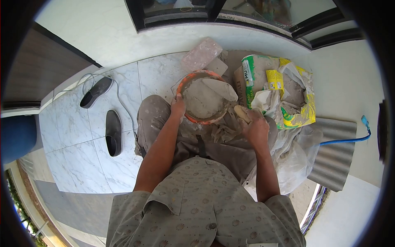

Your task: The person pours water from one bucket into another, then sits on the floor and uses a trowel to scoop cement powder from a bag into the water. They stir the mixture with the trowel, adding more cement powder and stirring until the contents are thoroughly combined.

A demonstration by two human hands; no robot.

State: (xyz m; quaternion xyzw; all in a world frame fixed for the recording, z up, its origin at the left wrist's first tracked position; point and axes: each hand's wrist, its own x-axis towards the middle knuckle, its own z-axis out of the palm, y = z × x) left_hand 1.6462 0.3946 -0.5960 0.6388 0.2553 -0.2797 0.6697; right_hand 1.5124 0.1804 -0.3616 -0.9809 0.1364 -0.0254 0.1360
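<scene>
An orange-rimmed bucket (183, 82) of wet grey mortar (200, 101) sits in front of my lap. My left hand (178, 108) is closed on the left side of its rim. Wrapped around the wooden handle of a trowel (242, 113) is my right hand (256, 127), just right of the bucket. The trowel's mortar-coated blade appears to lie over the bucket's upper right part. A crumpled, dusty cloth or sack piece (226, 128) hangs below the bucket, near my right hand.
A torn-open powder bag (308, 113) stands right of the bucket. Behind it lies a pinkish block (201, 53) against the wall. Two dark shoes (113, 131) and a cable (120, 96) lie left. Plastic sheeting (294, 158), a corrugated sheet (335, 154) and a blue hose (345, 140) are right.
</scene>
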